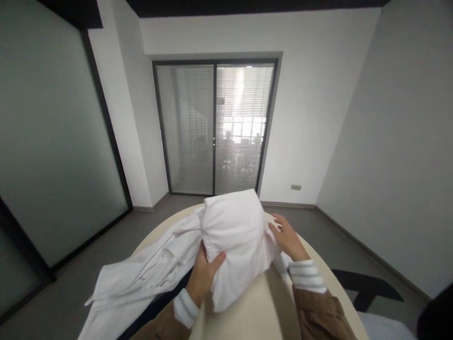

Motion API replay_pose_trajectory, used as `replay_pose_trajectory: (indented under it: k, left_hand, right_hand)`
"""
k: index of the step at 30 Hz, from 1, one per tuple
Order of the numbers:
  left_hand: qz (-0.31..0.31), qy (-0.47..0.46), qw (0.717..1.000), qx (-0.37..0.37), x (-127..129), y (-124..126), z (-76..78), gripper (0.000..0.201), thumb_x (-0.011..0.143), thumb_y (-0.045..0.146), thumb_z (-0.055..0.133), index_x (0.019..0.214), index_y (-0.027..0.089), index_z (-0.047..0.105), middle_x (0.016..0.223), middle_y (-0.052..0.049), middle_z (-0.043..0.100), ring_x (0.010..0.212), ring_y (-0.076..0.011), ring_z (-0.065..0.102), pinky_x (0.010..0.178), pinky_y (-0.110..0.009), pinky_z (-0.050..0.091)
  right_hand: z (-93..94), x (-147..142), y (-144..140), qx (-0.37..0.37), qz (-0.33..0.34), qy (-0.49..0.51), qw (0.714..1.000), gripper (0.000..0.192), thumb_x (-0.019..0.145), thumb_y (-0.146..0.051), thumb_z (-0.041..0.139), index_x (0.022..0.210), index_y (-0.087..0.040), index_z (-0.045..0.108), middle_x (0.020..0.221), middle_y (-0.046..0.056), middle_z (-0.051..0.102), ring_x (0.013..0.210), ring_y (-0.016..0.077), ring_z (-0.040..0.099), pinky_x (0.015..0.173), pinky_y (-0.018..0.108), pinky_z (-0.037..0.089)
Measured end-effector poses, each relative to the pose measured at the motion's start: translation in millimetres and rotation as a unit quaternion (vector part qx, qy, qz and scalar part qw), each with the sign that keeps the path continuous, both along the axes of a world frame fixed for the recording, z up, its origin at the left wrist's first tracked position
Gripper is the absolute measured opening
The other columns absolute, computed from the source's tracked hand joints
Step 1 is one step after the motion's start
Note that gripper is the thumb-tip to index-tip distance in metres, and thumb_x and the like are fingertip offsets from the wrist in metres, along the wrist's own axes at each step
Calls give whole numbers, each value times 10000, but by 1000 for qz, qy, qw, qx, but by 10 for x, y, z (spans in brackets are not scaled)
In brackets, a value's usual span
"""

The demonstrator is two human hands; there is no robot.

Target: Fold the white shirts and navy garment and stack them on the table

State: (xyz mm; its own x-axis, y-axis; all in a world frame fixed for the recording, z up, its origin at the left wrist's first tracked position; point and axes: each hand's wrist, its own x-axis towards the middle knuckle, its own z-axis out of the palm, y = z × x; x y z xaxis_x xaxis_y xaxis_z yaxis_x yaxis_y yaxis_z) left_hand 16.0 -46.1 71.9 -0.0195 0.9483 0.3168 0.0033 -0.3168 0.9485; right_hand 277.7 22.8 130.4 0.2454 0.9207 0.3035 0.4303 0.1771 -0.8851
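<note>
My left hand (204, 271) is closed on the near left part of a white cloth garment (235, 231), its thumb lying on top. The garment's exact kind cannot be made out; its raised part stands over the round table between my hands. My right hand (288, 238) is at the garment's right edge, thumb and forefinger apart, beside a loose fold of the fabric. Its other fingers are partly hidden. A long crumpled stretch of white fabric (148, 274) trails leftward and hangs over the table's near left side.
The cream round table (244, 316) lies under the fabric. Dark cloth (161, 304) shows beneath the left stretch. A black chair armrest (366, 283) stands at the right, close to the table edge. Beyond are a glazed door with blinds (215, 127) and white walls.
</note>
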Motion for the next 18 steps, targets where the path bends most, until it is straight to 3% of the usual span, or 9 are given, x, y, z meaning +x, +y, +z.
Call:
replay_pose_trajectory:
  k: [2,5,9,11,15,18]
  left_hand:
    - [18,50,998,24,27,10,-40,804,885,410,604,1532,210,171,1589,-121,304,1464,-264,285,1203,-451,249]
    - [0,76,997,13,145,18,-80,690,934,391,516,1508,206,181,1613,-121,230,1493,-250,199,1218,-454,198]
    - [-59,13,998,-3,287,-18,-85,467,965,378,459,1384,209,343,1523,-129,395,1424,-235,361,1189,-435,279]
    - [-67,-25,997,-8,317,-23,-97,418,951,387,490,1317,207,395,1451,-131,484,1370,-239,440,1160,-429,330]
    - [-65,-78,994,-33,341,10,-152,482,912,443,541,1309,187,446,1382,-142,559,1327,-270,496,1127,-431,375]
    - [-57,-101,992,-46,274,0,-117,520,911,484,535,1323,171,495,1352,-134,595,1298,-279,526,1102,-421,403]
  right_hand:
    - [-66,-218,-32,1,52,-72,996,449,783,-522,628,1111,-215,628,1185,130,661,1038,293,624,933,460,463]
    - [-66,-635,-241,-79,226,-91,967,468,849,-623,560,1101,-232,612,1066,93,691,930,246,648,852,395,466]
    - [-40,-988,-441,-111,193,-162,961,519,760,-705,631,912,-213,564,854,82,670,800,252,627,729,352,416]
    - [-42,-1018,-433,-109,215,-186,953,481,833,-693,543,872,-214,552,839,77,668,796,246,616,738,350,409]
    - [-45,-969,-347,-61,330,-167,927,507,936,-654,373,826,-211,594,831,51,672,827,228,600,799,354,429]
    - [-5,-847,-299,-95,370,-107,918,572,909,-705,382,784,-197,614,692,19,631,693,195,580,725,340,462]
